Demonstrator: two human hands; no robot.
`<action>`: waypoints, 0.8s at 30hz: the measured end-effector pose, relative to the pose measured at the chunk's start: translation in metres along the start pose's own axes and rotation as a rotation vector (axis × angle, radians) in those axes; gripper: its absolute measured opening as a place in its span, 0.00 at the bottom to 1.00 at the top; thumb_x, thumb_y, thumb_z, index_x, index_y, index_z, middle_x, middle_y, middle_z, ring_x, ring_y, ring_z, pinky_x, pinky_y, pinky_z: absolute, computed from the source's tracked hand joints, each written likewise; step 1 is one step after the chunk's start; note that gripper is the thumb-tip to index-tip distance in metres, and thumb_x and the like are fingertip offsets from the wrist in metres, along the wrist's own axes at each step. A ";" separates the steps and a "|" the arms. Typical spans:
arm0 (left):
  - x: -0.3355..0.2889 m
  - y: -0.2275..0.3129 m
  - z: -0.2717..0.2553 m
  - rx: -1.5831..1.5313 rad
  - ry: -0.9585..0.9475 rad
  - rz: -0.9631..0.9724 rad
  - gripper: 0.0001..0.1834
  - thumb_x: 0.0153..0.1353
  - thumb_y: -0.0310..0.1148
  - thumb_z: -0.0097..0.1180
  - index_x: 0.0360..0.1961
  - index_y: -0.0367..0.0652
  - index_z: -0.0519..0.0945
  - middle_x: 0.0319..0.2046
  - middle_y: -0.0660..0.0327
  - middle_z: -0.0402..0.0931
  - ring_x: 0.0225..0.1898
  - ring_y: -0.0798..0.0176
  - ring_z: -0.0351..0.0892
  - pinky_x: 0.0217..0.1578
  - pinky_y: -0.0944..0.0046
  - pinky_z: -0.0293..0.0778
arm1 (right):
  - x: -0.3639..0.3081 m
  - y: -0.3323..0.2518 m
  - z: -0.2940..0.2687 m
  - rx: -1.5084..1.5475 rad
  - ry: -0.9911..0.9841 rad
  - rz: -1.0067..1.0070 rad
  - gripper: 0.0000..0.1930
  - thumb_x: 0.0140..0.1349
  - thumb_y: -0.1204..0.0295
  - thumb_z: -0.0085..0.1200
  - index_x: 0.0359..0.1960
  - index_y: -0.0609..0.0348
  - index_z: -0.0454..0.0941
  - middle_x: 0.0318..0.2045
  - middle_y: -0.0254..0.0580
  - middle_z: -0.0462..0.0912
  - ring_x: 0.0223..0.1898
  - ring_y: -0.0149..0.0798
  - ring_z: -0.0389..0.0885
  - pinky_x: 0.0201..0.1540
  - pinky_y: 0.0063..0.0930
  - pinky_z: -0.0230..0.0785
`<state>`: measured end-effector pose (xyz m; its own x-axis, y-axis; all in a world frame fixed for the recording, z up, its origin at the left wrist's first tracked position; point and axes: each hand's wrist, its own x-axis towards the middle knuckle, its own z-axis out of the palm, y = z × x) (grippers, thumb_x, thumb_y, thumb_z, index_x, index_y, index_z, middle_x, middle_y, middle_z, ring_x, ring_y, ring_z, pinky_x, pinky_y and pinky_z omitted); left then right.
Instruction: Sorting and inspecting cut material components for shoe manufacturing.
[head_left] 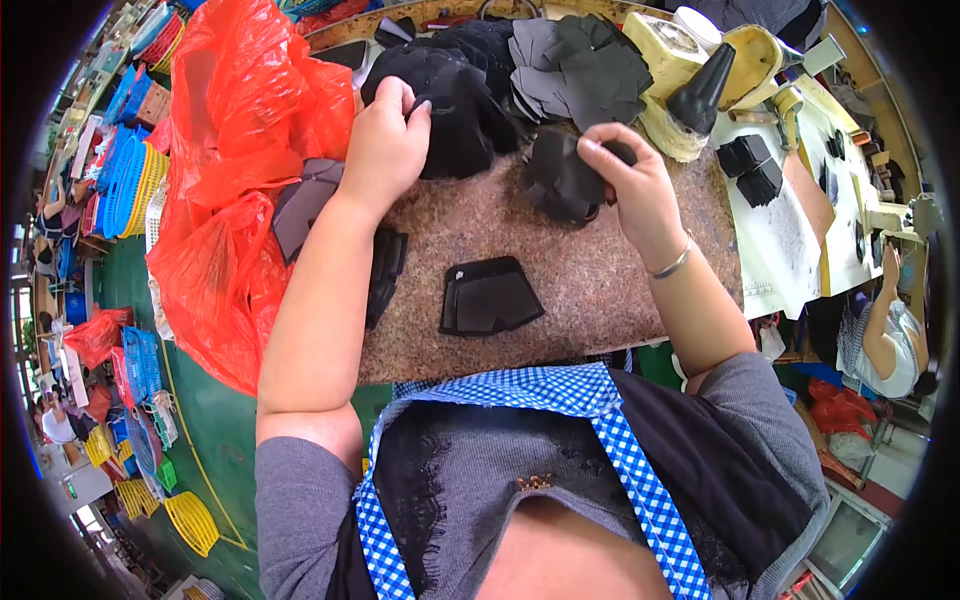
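Note:
My left hand (388, 145) reaches to a heap of soft black fabric pieces (460, 105), its thumb and fingers closed on the edge of one. Over to the right, my right hand (630, 180) grips a small bunch of dark grey cut pieces (562, 178) just above the table. Between my forearms, a neat stack of black trapezoid pieces (492, 298) lies on the speckled tabletop (590, 290). Behind the right hand's bunch spreads a loose pile of grey cut pieces (580, 65). More dark pieces (384, 275) lie partly hidden by my left forearm.
A red plastic bag (245, 150) covers the table's left side. Far right stand a cream container (668, 55), a black cone-shaped nozzle (703, 88) and a tape roll (788, 102). Black bundles (750, 170) lie on white sheets (770, 240). Another person (885, 345) sits at right.

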<state>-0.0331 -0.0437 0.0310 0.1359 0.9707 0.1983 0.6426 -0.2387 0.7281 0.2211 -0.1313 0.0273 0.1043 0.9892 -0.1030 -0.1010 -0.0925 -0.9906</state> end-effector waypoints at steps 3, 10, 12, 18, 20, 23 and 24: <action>-0.008 -0.044 0.020 0.138 0.133 0.203 0.10 0.58 0.27 0.59 0.30 0.36 0.69 0.25 0.50 0.74 0.29 0.46 0.76 0.32 0.51 0.71 | 0.002 -0.003 0.009 0.122 0.061 -0.045 0.04 0.63 0.70 0.62 0.36 0.53 0.81 0.26 0.21 0.76 0.23 0.14 0.66 0.23 0.11 0.55; -0.026 -0.020 0.020 -0.440 0.188 -0.139 0.11 0.59 0.31 0.62 0.33 0.37 0.73 0.28 0.59 0.75 0.29 0.68 0.73 0.32 0.64 0.72 | 0.006 0.003 0.008 0.194 0.134 -0.093 0.06 0.62 0.71 0.62 0.38 0.56 0.79 0.27 0.24 0.77 0.22 0.18 0.67 0.24 0.13 0.58; -0.040 0.000 0.002 -0.588 0.446 -0.068 0.08 0.61 0.25 0.59 0.38 0.36 0.73 0.34 0.59 0.76 0.34 0.69 0.75 0.37 0.67 0.73 | 0.006 0.002 0.002 0.144 0.090 -0.119 0.08 0.62 0.71 0.62 0.40 0.57 0.78 0.30 0.28 0.79 0.24 0.21 0.70 0.25 0.15 0.62; -0.095 0.001 -0.004 -0.253 0.226 0.221 0.13 0.59 0.16 0.51 0.45 0.37 0.77 0.41 0.56 0.79 0.46 0.61 0.79 0.52 0.66 0.71 | 0.004 0.001 0.004 0.225 0.031 -0.130 0.07 0.63 0.72 0.61 0.40 0.57 0.78 0.31 0.32 0.81 0.25 0.22 0.75 0.25 0.16 0.67; -0.087 -0.012 -0.002 -0.260 0.254 0.131 0.13 0.58 0.16 0.49 0.42 0.37 0.80 0.42 0.53 0.79 0.47 0.57 0.79 0.52 0.64 0.71 | 0.003 0.001 0.009 0.209 -0.033 -0.038 0.07 0.63 0.71 0.61 0.41 0.56 0.78 0.29 0.31 0.81 0.22 0.22 0.73 0.23 0.15 0.65; -0.072 -0.027 -0.002 -0.071 0.172 0.246 0.22 0.53 0.15 0.41 0.47 0.37 0.81 0.49 0.50 0.78 0.50 0.53 0.79 0.55 0.61 0.71 | -0.004 0.000 0.023 0.152 -0.104 -0.062 0.08 0.63 0.70 0.61 0.40 0.56 0.78 0.27 0.30 0.79 0.20 0.21 0.71 0.21 0.14 0.62; -0.069 -0.043 0.009 -0.218 0.073 0.165 0.27 0.49 0.14 0.40 0.49 0.39 0.81 0.53 0.47 0.76 0.52 0.53 0.78 0.57 0.62 0.69 | -0.007 -0.001 0.026 0.128 -0.140 -0.069 0.08 0.63 0.70 0.61 0.40 0.57 0.78 0.27 0.29 0.79 0.20 0.21 0.71 0.21 0.14 0.61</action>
<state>-0.0629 -0.1003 -0.0201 0.1649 0.9156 0.3668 0.4382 -0.4012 0.8044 0.1943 -0.1354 0.0311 -0.0224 0.9997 -0.0132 -0.2238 -0.0178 -0.9745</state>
